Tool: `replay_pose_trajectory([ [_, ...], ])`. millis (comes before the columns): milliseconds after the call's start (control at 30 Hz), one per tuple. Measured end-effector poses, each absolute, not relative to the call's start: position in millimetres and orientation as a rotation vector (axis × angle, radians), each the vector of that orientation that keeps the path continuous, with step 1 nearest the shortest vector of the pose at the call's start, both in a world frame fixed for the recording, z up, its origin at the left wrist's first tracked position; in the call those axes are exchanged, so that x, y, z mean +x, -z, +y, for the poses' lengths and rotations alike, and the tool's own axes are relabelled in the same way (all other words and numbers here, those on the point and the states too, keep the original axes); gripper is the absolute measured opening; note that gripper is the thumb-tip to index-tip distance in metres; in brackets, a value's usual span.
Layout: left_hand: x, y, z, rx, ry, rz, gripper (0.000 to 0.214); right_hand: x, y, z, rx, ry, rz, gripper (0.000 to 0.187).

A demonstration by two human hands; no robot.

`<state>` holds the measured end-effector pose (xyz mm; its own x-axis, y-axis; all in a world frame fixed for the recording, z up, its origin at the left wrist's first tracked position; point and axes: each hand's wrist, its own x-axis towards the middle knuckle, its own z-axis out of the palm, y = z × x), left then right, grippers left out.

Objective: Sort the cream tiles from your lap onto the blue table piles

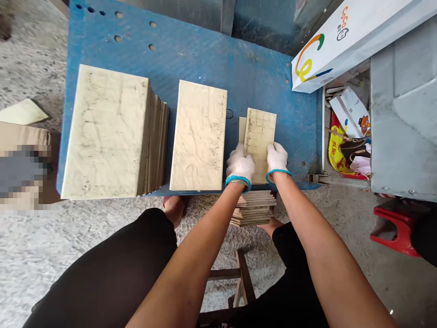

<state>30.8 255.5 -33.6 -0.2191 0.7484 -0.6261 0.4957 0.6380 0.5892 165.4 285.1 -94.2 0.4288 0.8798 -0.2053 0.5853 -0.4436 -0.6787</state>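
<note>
Your left hand point(241, 164) and right hand point(278, 157), both in white knitted gloves with blue-green cuffs, are a board's width apart, with a narrow board point(261, 136) clamped between them near the near edge of the blue table point(205, 54). Your left fingers curl against its left long edge and your right fingers against its right; how far they reach underneath you cannot tell. The board is cream, with a dark grid of marks on its upper face, and it lies slightly tilted, its far end leaning right. A pale strip point(242, 130) shows along its left side, just beyond your left hand. Left of that hand, and apart from the narrow board, a wider cream board point(200, 132) lies with its near end at the table's near edge, dark specks down its right side. Farther left stands a tall stack of boards point(107, 132), the largest pieces here, their layered edges showing on the right. Below the table's near edge, between your forearms, a pile of narrow pieces point(254, 209) shows its many layers; what carries it is hidden. At the far right, a white paper bag point(341, 45) with colored print lies on its side over the table's corner, and nearer than it an open drawer point(324, 132) holds a yellow packet point(336, 152) and other odds and ends. A red stool point(396, 228) stands on the floor at the near right.
</note>
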Motion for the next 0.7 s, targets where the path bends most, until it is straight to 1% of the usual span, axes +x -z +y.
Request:
replay_pose_trajectory([
  [233,24,51,252,0.992,-0.342,1.857,0.037,162,92,275,-2.242,-0.728,-1.362,0.029],
  [433,26,51,250,0.996,-0.322,1.907,0.04,161,96,274,-2.27,-0.691,-1.479,0.031],
  [600,36,39,236,1.139,-0.19,2.011,0.057,151,81,271,-2.203,-0.569,-1.629,0.038],
  [700,31,37,226,1.309,-0.259,1.934,0.061,155,62,261,-2.125,-0.547,-1.684,0.039],
])
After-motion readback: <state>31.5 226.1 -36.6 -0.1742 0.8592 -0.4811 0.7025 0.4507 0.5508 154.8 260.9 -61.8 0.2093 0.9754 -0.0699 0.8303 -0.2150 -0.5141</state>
